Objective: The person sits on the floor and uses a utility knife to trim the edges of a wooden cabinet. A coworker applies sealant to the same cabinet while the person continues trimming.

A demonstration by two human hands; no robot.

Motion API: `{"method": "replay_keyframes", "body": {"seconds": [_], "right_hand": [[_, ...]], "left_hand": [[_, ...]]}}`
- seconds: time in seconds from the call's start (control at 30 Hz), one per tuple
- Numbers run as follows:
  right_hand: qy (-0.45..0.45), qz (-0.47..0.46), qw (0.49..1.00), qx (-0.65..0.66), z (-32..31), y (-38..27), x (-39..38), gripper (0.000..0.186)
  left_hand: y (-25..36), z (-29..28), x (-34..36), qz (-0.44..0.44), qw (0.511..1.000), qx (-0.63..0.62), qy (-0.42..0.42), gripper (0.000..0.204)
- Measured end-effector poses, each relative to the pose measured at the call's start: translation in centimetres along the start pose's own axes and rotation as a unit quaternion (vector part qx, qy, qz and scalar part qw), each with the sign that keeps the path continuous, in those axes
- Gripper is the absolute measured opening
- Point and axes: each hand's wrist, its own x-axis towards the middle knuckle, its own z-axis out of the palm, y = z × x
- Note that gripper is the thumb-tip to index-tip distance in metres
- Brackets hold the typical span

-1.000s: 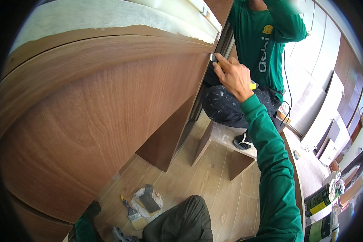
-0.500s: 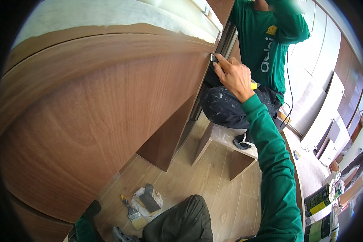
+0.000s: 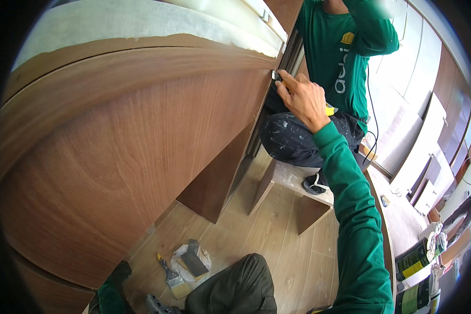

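My right hand [image 3: 302, 99] is closed around a slim tool with a metal tip [image 3: 275, 76], which meets the right edge of a large brown wood-grain panel [image 3: 131, 141]. A yellow part [image 3: 329, 110] beside my wrist looks like the tool's other end. Most of the tool is hidden by my fingers, so its exact kind is unclear. Pale masking film [image 3: 141, 21] covers the surface above the panel, with a ragged lower border. At the lower left a green sleeve [image 3: 110, 297] shows next to a dark shape; my left hand itself is not visible.
A co-worker in a green shirt [image 3: 332, 57] crouches just beyond my hand, one foot on a low wooden stool [image 3: 290, 175]. On the floor lie a paintbrush [image 3: 174, 280] and a grey block [image 3: 194, 259] on a white round lid. Paint cans [image 3: 412, 264] stand at right.
The view has shifted very slightly. My right hand stays at the panel edge with the tool, and the co-worker has moved a little to the left.
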Motion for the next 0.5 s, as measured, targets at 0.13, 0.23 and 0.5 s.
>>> {"method": "replay_keyframes", "body": {"seconds": [0.13,0.23,0.5], "right_hand": [[-0.017,-0.006,1.000,-0.018,-0.28,0.05,0.15,0.034],[-0.005,0.001,1.000,-0.007,-0.26,0.35,0.44,0.033],[-0.012,0.009,1.000,-0.010,-0.27,-0.06,0.46,0.034]], "left_hand": [[-0.04,0.12,-0.05,-0.001,1.000,-0.003,0.000,0.078],[0.02,0.08,0.00,0.000,1.000,-0.002,0.000,0.079],[-0.19,0.14,0.01,-0.005,1.000,-0.001,0.004,0.080]]}}
